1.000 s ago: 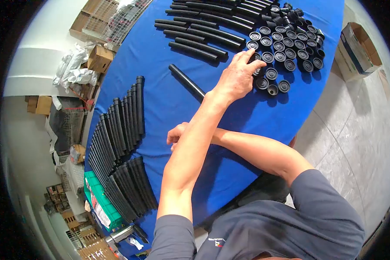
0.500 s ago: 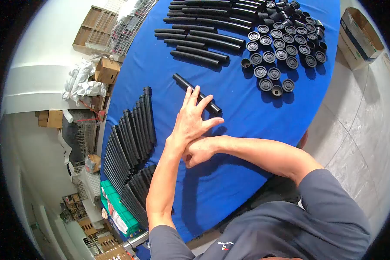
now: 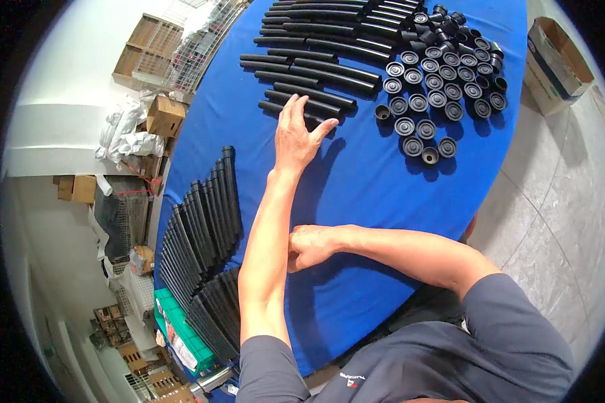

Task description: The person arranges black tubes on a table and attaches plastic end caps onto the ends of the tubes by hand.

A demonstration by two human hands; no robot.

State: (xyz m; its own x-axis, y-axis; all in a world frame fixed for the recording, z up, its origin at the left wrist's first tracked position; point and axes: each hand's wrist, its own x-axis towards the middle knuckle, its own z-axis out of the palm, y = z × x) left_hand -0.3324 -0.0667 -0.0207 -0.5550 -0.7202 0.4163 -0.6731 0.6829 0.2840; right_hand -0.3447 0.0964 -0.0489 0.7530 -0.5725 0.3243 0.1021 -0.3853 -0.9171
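The black tube (image 3: 269, 106), previously diagonal and apart, now lies along the near edge of the far tube rows (image 3: 335, 70), joining them. Left hand (image 3: 298, 138): spread over it (contact unclear). Right hand (image 3: 311, 246): curled, nearer; its grip cannot be told.

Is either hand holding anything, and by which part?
Left hand: open over a black tube, no grip visible. Right hand: curled, so its hold cannot be told.

Blue-draped counter (image 3: 370, 195) here, black tubes (image 3: 329, 64) at and beyond the left fingers (image 3: 293, 113), caps (image 3: 437, 99) crowding their right, fanned tubes (image 3: 202, 225) back left
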